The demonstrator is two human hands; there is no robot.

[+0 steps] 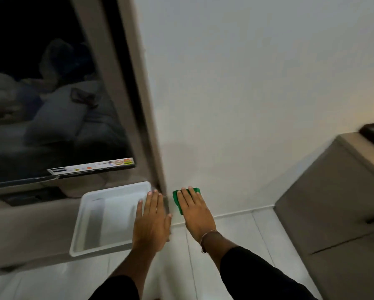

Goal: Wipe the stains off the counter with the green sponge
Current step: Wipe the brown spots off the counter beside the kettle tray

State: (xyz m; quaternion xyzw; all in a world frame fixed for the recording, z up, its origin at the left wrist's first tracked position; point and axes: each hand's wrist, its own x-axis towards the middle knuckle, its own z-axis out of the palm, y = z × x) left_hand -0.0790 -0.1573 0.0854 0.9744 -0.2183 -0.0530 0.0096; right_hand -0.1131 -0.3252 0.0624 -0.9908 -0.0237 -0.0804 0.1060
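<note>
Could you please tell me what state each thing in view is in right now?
Sponge: pressed flat against the white wall under the right hand.
Right hand: fingers spread flat over the sponge.
Left hand: open, palm down over the tray's right edge.
Tray: upright, empty, on the grey ledge.
TV: off, its dark screen showing reflections.
Cabinet: closed.

Grey-brown counter (26, 230), white plastic tray (90, 226) resting at its right end, overhanging the front edge
</note>
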